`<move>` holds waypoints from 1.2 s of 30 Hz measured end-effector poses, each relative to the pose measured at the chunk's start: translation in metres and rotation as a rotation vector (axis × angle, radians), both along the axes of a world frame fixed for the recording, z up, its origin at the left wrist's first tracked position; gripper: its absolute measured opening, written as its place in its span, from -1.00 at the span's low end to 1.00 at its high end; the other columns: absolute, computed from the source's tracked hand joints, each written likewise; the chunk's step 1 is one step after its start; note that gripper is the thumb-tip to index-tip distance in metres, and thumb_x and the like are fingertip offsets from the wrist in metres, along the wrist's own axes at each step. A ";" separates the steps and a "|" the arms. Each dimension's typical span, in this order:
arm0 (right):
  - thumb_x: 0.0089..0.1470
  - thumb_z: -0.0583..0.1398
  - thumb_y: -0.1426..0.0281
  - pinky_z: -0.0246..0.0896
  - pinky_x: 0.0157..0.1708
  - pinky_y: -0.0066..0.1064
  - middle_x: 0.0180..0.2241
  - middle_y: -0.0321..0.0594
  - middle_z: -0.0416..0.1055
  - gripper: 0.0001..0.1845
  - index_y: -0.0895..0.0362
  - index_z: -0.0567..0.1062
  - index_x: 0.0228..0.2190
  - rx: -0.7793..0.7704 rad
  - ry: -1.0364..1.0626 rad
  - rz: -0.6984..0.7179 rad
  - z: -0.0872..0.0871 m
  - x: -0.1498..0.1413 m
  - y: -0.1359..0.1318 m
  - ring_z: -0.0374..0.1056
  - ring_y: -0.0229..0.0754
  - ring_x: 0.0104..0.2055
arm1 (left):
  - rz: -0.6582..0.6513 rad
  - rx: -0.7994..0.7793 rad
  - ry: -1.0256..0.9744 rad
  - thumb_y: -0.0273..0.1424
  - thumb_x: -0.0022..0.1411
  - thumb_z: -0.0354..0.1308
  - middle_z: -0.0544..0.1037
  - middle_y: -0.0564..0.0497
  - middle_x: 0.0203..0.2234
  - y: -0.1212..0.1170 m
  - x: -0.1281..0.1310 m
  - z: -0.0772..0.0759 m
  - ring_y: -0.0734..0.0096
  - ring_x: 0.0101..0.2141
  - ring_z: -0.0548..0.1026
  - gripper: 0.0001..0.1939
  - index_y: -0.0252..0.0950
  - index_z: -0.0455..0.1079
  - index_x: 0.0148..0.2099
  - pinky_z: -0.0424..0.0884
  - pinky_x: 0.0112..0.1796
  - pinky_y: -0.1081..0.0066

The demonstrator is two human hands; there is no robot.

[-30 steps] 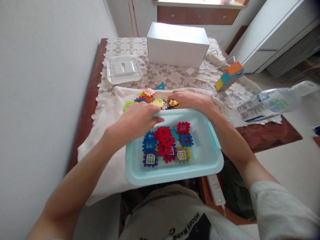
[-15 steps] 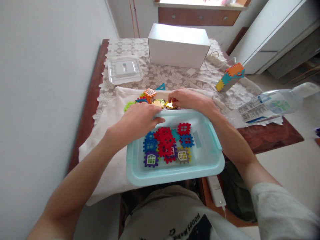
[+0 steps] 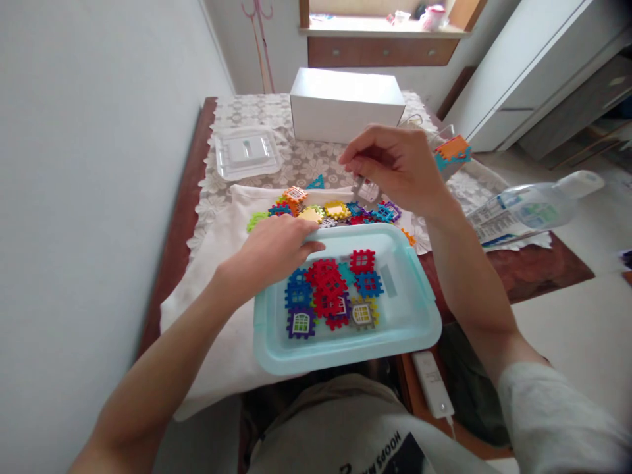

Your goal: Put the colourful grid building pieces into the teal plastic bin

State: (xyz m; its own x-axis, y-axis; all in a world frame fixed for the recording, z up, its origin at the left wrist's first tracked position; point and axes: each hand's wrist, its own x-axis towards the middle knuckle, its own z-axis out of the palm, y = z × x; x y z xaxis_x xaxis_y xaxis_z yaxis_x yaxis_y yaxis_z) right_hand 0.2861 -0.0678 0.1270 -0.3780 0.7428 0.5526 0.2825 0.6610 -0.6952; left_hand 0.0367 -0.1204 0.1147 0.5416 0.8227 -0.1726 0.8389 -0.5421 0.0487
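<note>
My right hand (image 3: 390, 164) is raised over the far side of the table, its fingers pinched on a grey building tile (image 3: 367, 190) with a white window insert. My left hand (image 3: 274, 250) lies across the far left rim of a light-blue plastic bin (image 3: 415, 339), thumb on the inner side and fingers beyond the rim; the fingertips are partly hidden. Inside the bin are red tiles (image 3: 330, 284), blue tiles (image 3: 298, 295), a purple window tile (image 3: 301, 323) and a grey window tile (image 3: 363, 314). Beyond it is a loose pile with a yellow tile (image 3: 337, 210) and orange tiles (image 3: 295, 195).
A white box (image 3: 345, 118) stands at the back, with a clear plastic lid (image 3: 248, 154) to its left. On the right are a joined tile block (image 3: 451, 157) and a large clear bottle (image 3: 536, 204). A white power strip (image 3: 433, 384) lies by the bin's near right corner.
My right hand has lifted from the pile, up and to the right, with the grey window tile. My left hand stays at the bin's rim. The view has tilted up slightly.
</note>
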 end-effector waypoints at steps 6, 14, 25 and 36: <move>0.44 0.35 0.00 0.51 -0.13 -0.26 -0.22 -0.20 0.65 -0.60 0.02 0.66 0.06 -0.025 0.163 -0.023 -0.020 0.033 -0.037 0.58 -0.13 -0.19 | 0.000 -0.007 -0.005 -0.12 0.59 0.24 0.79 -0.14 -0.19 -0.001 -0.001 0.000 -0.06 -0.13 0.75 -0.71 -0.20 0.63 -0.10 0.40 -0.24 0.24; 0.31 0.35 0.13 0.56 0.17 0.07 0.24 0.03 0.57 -0.47 -0.01 0.60 0.24 -0.199 -0.538 -0.391 -0.111 0.128 -0.095 0.58 0.21 0.17 | -0.020 -0.009 -0.032 -0.16 0.60 0.23 0.79 -0.17 -0.16 -0.003 -0.002 0.002 -0.13 -0.08 0.77 -0.73 -0.22 0.63 -0.07 0.52 -0.13 0.18; 0.14 0.38 0.17 0.53 0.22 0.14 0.10 0.06 0.58 -0.41 0.06 0.60 0.18 -0.391 -0.421 -0.445 -0.153 0.133 -0.098 0.57 0.20 0.07 | -0.042 0.002 -0.092 -0.19 0.57 0.26 0.79 -0.20 -0.15 -0.002 -0.005 -0.004 -0.11 -0.05 0.77 -0.75 -0.23 0.67 0.02 0.57 -0.05 0.16; -0.03 0.53 0.11 0.52 -0.23 -0.25 -0.16 -0.13 0.62 -0.45 0.04 0.62 -0.04 -0.533 -0.078 -0.530 -0.141 0.121 -0.097 0.54 -0.04 -0.20 | -0.041 0.011 -0.099 -0.17 0.57 0.26 0.79 -0.19 -0.13 -0.002 -0.007 -0.006 -0.08 -0.03 0.76 -0.74 -0.23 0.65 0.01 0.56 -0.06 0.18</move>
State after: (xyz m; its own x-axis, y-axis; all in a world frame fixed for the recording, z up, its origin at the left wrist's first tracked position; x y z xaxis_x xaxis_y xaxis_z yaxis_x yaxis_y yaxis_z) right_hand 0.4076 -0.1653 -0.0139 0.0811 0.9953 0.0535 0.5301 0.0024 -0.8479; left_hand 0.0301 -0.1221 0.1088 0.5886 0.8013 -0.1072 0.8075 -0.5766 0.1244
